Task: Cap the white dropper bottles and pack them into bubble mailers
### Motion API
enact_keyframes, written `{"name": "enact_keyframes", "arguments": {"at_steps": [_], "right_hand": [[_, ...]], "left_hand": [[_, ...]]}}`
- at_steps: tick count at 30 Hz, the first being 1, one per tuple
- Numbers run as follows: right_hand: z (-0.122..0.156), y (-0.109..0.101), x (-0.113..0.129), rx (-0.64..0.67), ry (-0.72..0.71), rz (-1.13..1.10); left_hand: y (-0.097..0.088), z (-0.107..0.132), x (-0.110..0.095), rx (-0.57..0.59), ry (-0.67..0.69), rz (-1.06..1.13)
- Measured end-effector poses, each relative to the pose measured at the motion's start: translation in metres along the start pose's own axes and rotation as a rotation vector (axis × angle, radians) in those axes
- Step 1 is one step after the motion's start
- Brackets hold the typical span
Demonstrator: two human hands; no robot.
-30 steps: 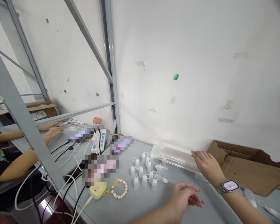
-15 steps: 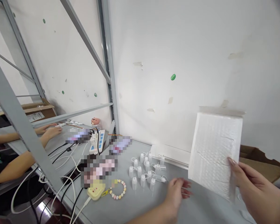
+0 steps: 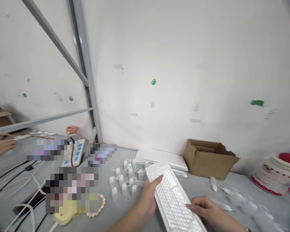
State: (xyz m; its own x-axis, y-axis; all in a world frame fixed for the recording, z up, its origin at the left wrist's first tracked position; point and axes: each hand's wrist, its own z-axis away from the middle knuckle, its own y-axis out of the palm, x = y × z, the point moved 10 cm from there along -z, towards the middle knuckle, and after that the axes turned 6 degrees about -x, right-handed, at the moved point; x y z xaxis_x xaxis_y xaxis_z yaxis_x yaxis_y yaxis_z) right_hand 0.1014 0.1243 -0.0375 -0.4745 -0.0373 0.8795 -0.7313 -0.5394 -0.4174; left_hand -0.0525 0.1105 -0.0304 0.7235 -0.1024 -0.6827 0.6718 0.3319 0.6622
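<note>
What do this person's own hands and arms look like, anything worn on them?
Both are bare. The left hand shows no ring or glove, and its forearm runs uncovered to the bottom edge, with no sleeve in view. The right hand is bare too, with longish, neatly shaped nails; a sliver of something dark shows at its wrist by the frame's lower edge, too cut off to identify.

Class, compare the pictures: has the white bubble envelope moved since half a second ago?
Yes. The bubble envelope, then upright high against the wall, is now down low and flat over the table, nearer the small bottles, with left hand and right hand gripping it.
</note>
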Motion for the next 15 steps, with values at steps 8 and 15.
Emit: {"name": "enact_keyframes", "arguments": {"at_steps": [8,15], "right_hand": [[0.014,-0.108,0.000,-0.738,-0.123,0.399],[0.034,-0.119,-0.010,-0.802,-0.142,0.903]], "left_hand": [[-0.001,0.009,0.011,0.020,-0.090,-0.289],[-0.001,0.010,0.013,0.001,-0.119,-0.401]]}}
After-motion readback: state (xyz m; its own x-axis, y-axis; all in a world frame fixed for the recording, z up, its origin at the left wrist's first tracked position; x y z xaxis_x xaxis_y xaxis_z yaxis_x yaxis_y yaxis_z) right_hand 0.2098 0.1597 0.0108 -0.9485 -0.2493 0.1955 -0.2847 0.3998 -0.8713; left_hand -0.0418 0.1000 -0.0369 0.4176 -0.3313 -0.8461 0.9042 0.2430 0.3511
